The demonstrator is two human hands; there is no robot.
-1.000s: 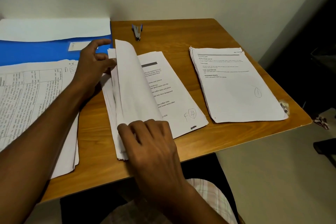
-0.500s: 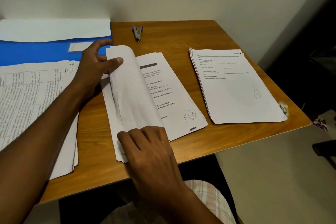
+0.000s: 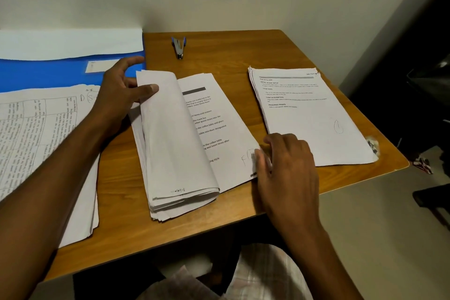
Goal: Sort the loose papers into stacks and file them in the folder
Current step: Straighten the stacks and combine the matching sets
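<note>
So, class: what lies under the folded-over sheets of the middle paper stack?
Under the folded-over sheets, held by the left hand, lies a printed page marked with a handwritten "F". Only its right part shows; its left part, and any pages below, are covered.

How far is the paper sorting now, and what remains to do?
Done: three stacks lie on the table. In hand: the left hand holds folded-back sheets of the middle stack; the right hand touches its lower right corner. Left: the blue folder has none of these stacks filed in it.
</note>
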